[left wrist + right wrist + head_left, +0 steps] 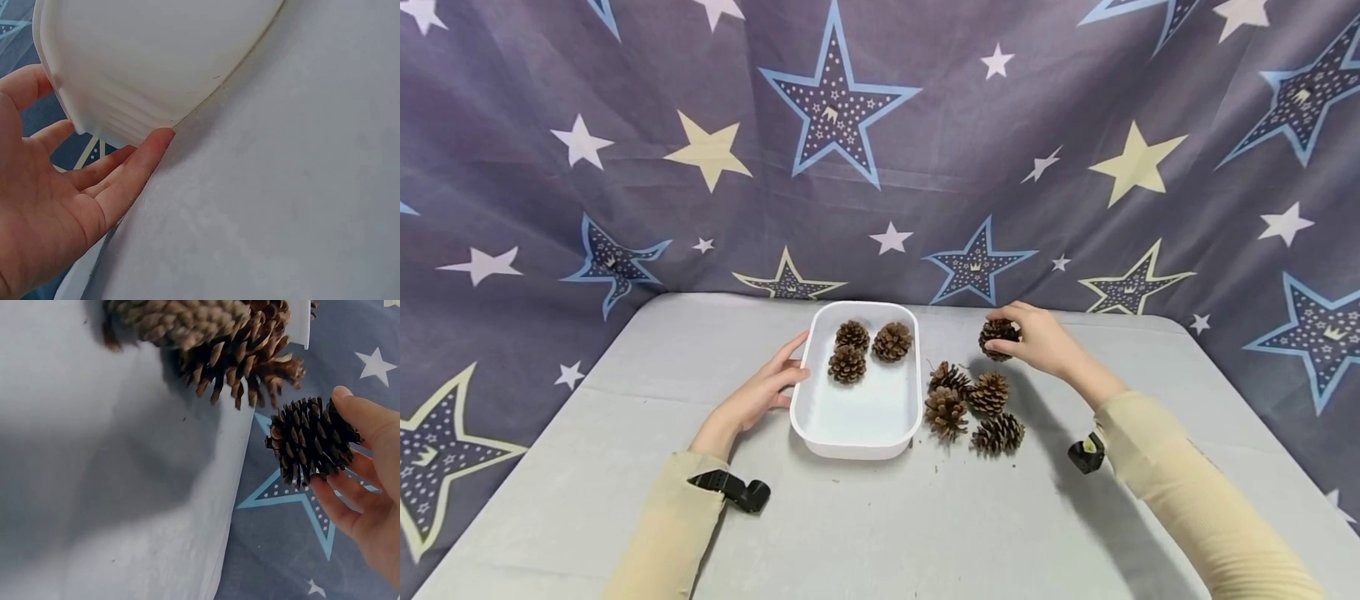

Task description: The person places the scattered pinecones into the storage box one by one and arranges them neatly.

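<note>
Woody, layered pine cones (946, 413) beside a smooth, round-cornered white tray (852, 427).
Your right hand (1037, 335) grasps a raised cone (997, 342) near the table (880, 533)'s far edge; your left hand (756, 392) pinches the tray's left rim. Open room lies on your side.

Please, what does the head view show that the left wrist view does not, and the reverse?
Only the head view: three pine cones in the white tray, four loose cones beside it, the right hand holding another cone.
Only the left wrist view: ridges on the tray.
Both: the left hand holding the tray, gray table, starry cloth.
</note>
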A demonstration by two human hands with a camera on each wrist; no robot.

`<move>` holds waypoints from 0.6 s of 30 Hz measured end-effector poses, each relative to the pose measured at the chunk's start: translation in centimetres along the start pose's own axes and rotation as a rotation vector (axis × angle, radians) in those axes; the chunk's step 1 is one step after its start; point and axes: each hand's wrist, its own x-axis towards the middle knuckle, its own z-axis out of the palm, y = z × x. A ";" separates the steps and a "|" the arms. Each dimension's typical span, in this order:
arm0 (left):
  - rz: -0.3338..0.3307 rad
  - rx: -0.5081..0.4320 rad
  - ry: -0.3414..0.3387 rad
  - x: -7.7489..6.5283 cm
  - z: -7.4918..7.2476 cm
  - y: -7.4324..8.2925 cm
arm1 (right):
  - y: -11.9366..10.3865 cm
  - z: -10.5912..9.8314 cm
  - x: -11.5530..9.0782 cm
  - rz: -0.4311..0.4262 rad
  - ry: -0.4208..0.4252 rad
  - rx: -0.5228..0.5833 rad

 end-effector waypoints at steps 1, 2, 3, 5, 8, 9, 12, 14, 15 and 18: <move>0.001 0.001 -0.002 0.0 0.0 0.0 | -0.2 -0.1 0.1 -0.001 -0.003 0.002; 0.002 0.002 -0.002 0.0 0.0 0.0 | -0.4 -0.1 0.2 -0.002 -0.006 0.004; 0.003 0.003 -0.004 -0.1 0.0 0.1 | -0.7 -0.2 0.3 -0.004 -0.009 0.008; 0.003 0.005 -0.006 -0.1 0.0 0.1 | -1.1 -0.3 0.4 -0.009 -0.016 0.009; 0.001 0.007 -0.004 -0.1 0.0 0.1 | -1.8 -0.3 0.6 -0.027 -0.023 0.007; 0.000 0.007 -0.004 -0.1 0.0 0.1 | -2.0 -0.3 0.7 -0.034 -0.023 0.007; 0.001 0.005 -0.001 -0.1 0.0 0.1 | -2.5 -0.3 1.0 -0.057 -0.021 0.006; 0.000 0.003 -0.003 -0.1 0.0 0.0 | -2.8 -0.2 1.3 -0.067 -0.016 0.007; -0.001 0.002 -0.002 -0.1 0.0 0.0 | -3.0 -0.2 1.4 -0.072 -0.013 0.008; -0.004 0.000 -0.002 0.0 0.0 0.0 | -3.4 0.0 1.7 -0.074 -0.005 0.013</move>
